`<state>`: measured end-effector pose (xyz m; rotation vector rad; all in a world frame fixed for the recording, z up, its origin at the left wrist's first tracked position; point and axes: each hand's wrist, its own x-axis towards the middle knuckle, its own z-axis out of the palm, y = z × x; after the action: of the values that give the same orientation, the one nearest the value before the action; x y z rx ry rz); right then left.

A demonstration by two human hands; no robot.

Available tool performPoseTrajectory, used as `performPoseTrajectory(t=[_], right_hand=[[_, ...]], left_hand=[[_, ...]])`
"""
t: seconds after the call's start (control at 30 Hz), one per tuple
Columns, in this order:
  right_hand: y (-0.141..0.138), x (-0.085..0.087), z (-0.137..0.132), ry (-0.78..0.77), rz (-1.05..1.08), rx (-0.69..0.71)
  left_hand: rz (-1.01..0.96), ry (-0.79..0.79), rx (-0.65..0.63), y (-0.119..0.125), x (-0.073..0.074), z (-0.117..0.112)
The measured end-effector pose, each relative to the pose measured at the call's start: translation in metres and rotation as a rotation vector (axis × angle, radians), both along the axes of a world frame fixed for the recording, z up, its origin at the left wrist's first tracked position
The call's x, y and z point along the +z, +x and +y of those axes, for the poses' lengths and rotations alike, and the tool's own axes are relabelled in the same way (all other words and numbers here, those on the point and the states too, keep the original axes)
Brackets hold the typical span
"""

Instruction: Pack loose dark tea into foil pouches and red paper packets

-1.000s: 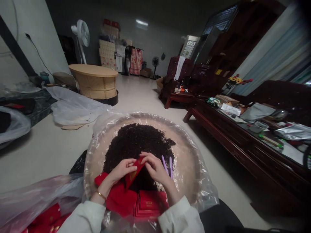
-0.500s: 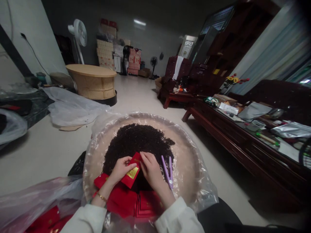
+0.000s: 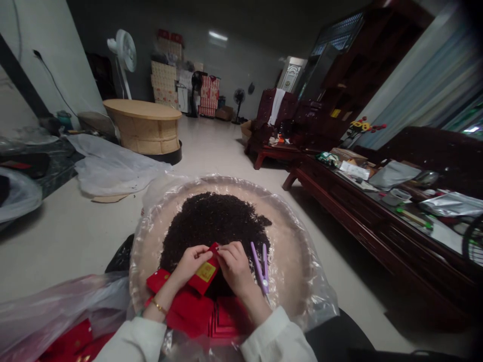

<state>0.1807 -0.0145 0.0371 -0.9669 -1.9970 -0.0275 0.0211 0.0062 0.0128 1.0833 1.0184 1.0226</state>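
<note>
Between my hands is a small red packet (image 3: 205, 273) with a gold label, tilted over the dark pile. My left hand (image 3: 191, 264) grips its left side, thumb on the front. The fingers of my right hand (image 3: 236, 266) pinch the packet's upper corner. Below them lie more red packets (image 3: 192, 311), some stacked in a row. Just right of my right hand rests a purple hair-straightener-like clamp (image 3: 261, 269), its two arms apart. A heap of dark, dry leaf-like bits (image 3: 219, 216) fills the middle of a round tray (image 3: 292, 236) lined with clear plastic.
At lower left, a clear plastic bag (image 3: 94, 301) holds more red packets. A long dark wooden table (image 3: 339, 201) with clutter stands to the right. Ahead are a round woven stand (image 3: 147, 130), a plastic sheet (image 3: 113, 166) on the floor and a white fan (image 3: 126, 50).
The red packet has been lowered and tilted slightly, and its label shows more plainly. My right fingers have closed in on its upper corner. The clamp has stayed put.
</note>
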Motion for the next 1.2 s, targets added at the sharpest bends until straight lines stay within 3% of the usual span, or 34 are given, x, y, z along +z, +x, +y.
performPoseTrajectory(t=[0.27, 0.5, 0.73, 1.03, 1.2], right_hand=[[0.003, 0.002, -0.003, -0.173, 0.095, 0.106], [0.006, 0.000, -0.003, -0.273, 0.110, 0.161], [0.004, 0.007, -0.008, -0.410, 0.001, 0.108], [0.005, 0.023, -0.006, -0.865, -0.025, 0.268], [0.004, 0.022, -0.007, -0.777, -0.153, 0.252]], left_hand=[[0.072, 0.020, -0.032, -0.004, -0.002, 0.004], [0.192, 0.082, -0.080, -0.010, 0.006, 0.003], [0.326, 0.231, -0.073, -0.012, 0.013, 0.002], [0.577, 0.582, -0.086, -0.002, 0.034, -0.010], [0.642, 0.615, -0.180, -0.008, 0.041, -0.004]])
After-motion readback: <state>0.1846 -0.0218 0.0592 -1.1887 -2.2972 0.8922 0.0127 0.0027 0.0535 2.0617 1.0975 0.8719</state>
